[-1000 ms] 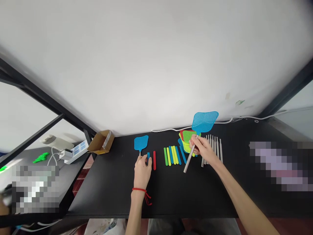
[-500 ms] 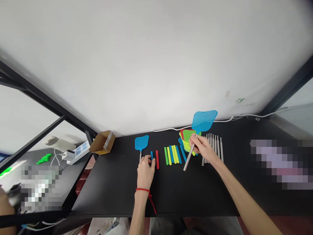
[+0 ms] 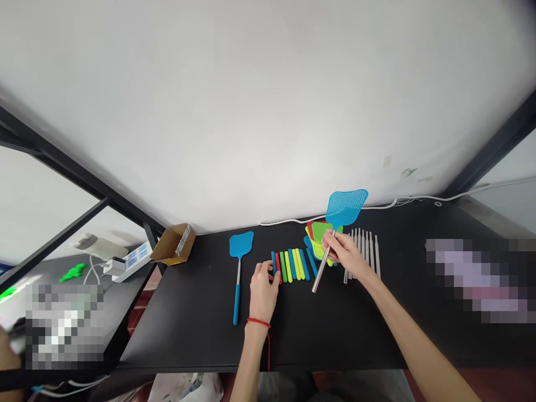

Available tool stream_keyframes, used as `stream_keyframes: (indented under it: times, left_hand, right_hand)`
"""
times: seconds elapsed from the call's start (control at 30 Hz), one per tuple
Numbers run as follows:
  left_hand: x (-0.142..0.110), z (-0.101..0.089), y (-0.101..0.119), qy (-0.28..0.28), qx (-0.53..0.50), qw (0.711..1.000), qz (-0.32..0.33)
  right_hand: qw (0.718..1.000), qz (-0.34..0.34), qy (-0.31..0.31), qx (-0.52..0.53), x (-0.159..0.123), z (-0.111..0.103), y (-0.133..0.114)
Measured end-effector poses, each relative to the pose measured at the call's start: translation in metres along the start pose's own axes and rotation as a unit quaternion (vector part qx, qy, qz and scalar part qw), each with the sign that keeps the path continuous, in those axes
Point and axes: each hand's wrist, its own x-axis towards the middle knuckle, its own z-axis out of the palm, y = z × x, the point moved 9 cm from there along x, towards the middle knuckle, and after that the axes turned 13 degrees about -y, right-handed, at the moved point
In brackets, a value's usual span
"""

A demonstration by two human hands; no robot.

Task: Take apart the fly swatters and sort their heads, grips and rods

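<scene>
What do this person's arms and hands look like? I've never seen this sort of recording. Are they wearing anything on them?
They are bare human hands, the left hand and the right hand, with no gloves or sleeves. The only thing worn is a thin red cord bracelet around the left wrist, with a loose red end hanging from it. No cables or markings show.

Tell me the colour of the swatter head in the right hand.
Bright blue mesh on the fly swatter in the right hand; best seen in the head view.
</scene>
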Motion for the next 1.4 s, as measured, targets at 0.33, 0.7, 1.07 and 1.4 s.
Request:
stream_keyframes:
  times: [0.33, 0.7, 1.07, 1.4]
  left_hand:
    - [0.001, -0.005, 0.002, 0.003, -0.003, 1.000, 0.009]
    - [0.016, -0.027, -0.018, 0.046, -0.008, 0.999, -0.004]
    - [0.017, -0.036, -0.022, 0.067, -0.043, 0.997, -0.012]
    - [0.055, 0.028, 0.092, -0.180, -0.421, 0.882, 0.108]
  right_hand:
    - [0.999, 0.006, -0.019, -0.027, 0.001, 0.005, 0.005]
    - [0.997, 0.046, -0.069, 0.005, 0.003, 0.017, 0.016]
    - [0.995, 0.061, -0.083, -0.003, 0.003, 0.018, 0.023]
    - [0.984, 0.077, -0.154, 0.053, 0.004, 0.043, 0.035]
